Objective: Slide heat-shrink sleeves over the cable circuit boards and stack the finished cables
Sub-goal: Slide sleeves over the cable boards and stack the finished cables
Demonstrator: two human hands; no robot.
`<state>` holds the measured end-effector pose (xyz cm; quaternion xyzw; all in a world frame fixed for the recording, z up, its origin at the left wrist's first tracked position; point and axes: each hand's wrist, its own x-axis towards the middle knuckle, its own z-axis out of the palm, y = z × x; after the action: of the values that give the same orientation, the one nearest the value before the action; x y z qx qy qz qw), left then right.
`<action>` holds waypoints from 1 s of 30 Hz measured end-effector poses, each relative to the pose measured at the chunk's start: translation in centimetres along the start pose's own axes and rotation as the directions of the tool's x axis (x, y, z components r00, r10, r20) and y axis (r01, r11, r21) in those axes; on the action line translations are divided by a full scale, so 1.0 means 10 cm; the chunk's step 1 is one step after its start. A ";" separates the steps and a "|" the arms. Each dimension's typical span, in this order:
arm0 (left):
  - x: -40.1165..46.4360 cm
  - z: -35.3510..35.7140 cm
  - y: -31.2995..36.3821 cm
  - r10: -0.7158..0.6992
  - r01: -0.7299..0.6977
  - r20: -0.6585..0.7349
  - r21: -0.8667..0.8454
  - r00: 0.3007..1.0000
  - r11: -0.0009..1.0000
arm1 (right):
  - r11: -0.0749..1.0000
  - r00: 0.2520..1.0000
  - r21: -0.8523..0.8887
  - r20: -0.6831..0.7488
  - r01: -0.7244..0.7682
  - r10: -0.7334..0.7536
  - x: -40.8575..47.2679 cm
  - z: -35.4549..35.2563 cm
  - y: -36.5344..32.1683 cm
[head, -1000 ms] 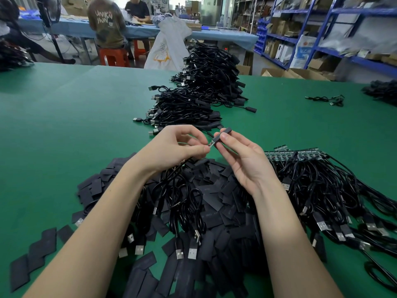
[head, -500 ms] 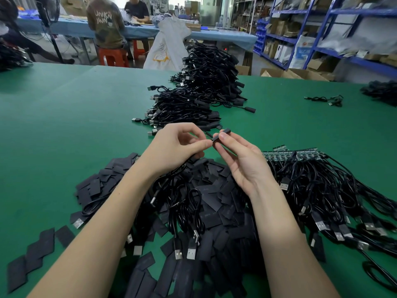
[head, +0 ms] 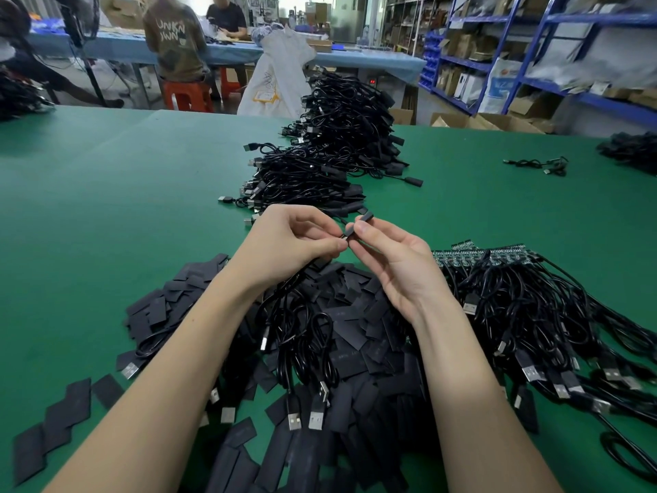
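Broadly, a green table (head: 106,215) carries a tall stack of finished cables (head: 334,137) at the far side, a spread of flat black heat-shrink sleeves (head: 341,314) near the person, and unsleeved cables (head: 533,307) with green circuit boards (head: 462,256) to the right. Above the sleeves, the right hand (head: 398,265) pinches one sleeve (head: 361,222) (tilted up to the right), while the left hand (head: 288,243) pinches a cable end at the sleeve's lower mouth, fingertips nearly touching.
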<state>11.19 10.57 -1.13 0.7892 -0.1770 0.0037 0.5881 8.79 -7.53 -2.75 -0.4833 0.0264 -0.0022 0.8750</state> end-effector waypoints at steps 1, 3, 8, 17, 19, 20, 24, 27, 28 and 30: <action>0.00 0.01 0.00 -0.004 0.004 0.002 -0.003 1.000 1.000 | 1.000 1.000 -0.006 -0.004 0.006 -0.006 0.00 0.00 0.00; -0.01 0.02 0.00 -0.006 0.006 0.003 -0.008 1.000 1.000 | 1.000 1.000 -0.005 -0.006 0.023 -0.023 -0.01 0.00 0.01; -0.02 0.02 0.01 0.018 -0.018 -0.001 -0.031 1.000 0.999 | 1.000 0.999 -0.001 0.024 0.021 -0.021 -0.02 0.00 -0.01; -0.03 0.05 0.04 0.061 -0.060 0.007 -0.068 0.998 0.996 | 1.000 0.999 -0.021 0.042 0.014 -0.013 -0.04 0.03 -0.01; -0.03 0.05 0.03 0.053 -0.053 -0.001 -0.065 0.999 0.997 | 0.995 0.997 -0.059 0.029 0.079 -0.077 -0.04 0.06 0.00; -0.02 0.05 0.03 0.048 -0.048 -0.003 -0.060 0.999 0.997 | 0.992 0.995 -0.068 0.022 0.104 -0.102 -0.04 0.07 0.01; -0.01 0.04 0.02 0.038 -0.038 0.003 -0.064 0.999 0.997 | 0.993 0.994 -0.041 0.001 0.113 -0.113 -0.05 0.09 0.01; -0.01 0.04 0.02 0.039 -0.039 -0.017 -0.035 0.999 0.999 | 0.993 0.994 -0.043 -0.008 0.107 -0.107 -0.04 0.09 0.03; -0.02 0.04 0.02 0.032 -0.033 -0.025 -0.026 0.999 0.999 | 0.993 0.994 -0.049 -0.017 0.110 -0.111 -0.04 0.09 0.04; -0.02 0.04 0.01 0.008 -0.008 -0.034 0.006 0.999 1.000 | 0.991 0.992 -0.058 -0.045 0.117 -0.120 -0.03 0.10 0.05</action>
<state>10.90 10.23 -1.18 0.7899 -0.1704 0.0199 0.5888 8.50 -6.43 -2.66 -0.5079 0.0191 -0.0652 0.8587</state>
